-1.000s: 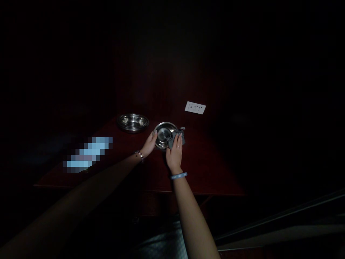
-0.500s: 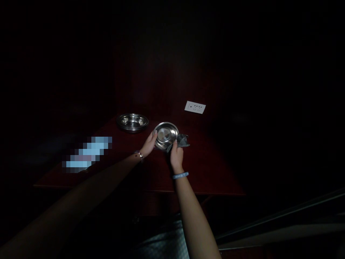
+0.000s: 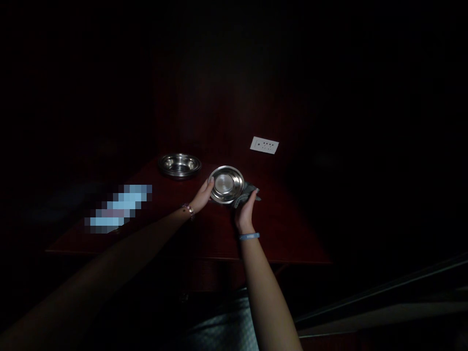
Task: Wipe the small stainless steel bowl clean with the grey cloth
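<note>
My left hand [image 3: 204, 195] is closed on the left rim of a shiny round metal dish [image 3: 224, 184], thumb over the edge. The dish is tilted so its inside faces me. My right hand [image 3: 247, 211] holds a dark grey cloth [image 3: 244, 197] against the lower right side of the dish. The cloth bunches between palm and dish, and most of the fingers are hidden behind it. A small stack of similar metal dishes [image 3: 180, 165] sits on the dark red table to the left and farther back.
The dark red table [image 3: 292, 239] reaches to a front edge near my forearms. A pixelated bright patch [image 3: 119, 207] covers something at its left. A white socket panel [image 3: 264, 145] is at the back right. The surroundings are very dark.
My right hand has shifted slightly right with the cloth, its thumb moving off the dish's inner rim. The dish has turned a little; my left hand has hardly moved.
</note>
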`<state>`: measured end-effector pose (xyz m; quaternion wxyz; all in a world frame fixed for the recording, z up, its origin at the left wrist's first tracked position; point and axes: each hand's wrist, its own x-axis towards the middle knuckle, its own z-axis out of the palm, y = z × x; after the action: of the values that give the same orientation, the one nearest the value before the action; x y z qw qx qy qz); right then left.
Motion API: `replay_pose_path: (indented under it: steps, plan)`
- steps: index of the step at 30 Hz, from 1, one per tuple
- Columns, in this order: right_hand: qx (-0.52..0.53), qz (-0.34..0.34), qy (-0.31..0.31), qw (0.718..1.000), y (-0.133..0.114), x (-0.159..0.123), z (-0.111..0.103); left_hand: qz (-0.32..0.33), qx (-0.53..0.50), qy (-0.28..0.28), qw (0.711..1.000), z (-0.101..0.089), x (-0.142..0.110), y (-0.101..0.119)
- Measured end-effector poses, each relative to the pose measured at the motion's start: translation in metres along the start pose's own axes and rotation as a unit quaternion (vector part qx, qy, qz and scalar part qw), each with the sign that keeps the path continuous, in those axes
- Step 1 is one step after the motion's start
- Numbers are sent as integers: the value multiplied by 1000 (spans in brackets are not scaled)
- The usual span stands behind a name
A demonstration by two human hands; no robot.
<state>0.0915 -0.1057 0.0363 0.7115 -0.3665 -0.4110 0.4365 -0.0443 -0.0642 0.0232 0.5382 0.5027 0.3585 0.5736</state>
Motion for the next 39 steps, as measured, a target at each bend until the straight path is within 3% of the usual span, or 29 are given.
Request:
replay_pose_path:
  steps: [3,6,12,17,24,28,33,39]
  plan:
    - [118,59,13,991,-1,1,-6,20,-13,7,1000,0,2,-2]
    - [154,81,-1,985,-5,-1,-10,14,-20,12,1000,0,2,-3]
    - [99,41,-59,992,-12,-6,-8,52,-13,37,998,0,2,-1]
    - [46,26,-70,996,-12,-5,-12,69,-12,74,995,-1,4,2]
    - [106,91,-52,989,-5,1,-10,148,30,87,985,-2,3,5]
    - [81,86,-42,992,2,2,-7,197,64,103,973,-2,2,7]
    - [-2,31,-50,998,6,1,-8,204,65,117,970,-4,5,7]
    - [-86,20,-92,992,5,-2,-9,187,63,94,976,-2,3,6]
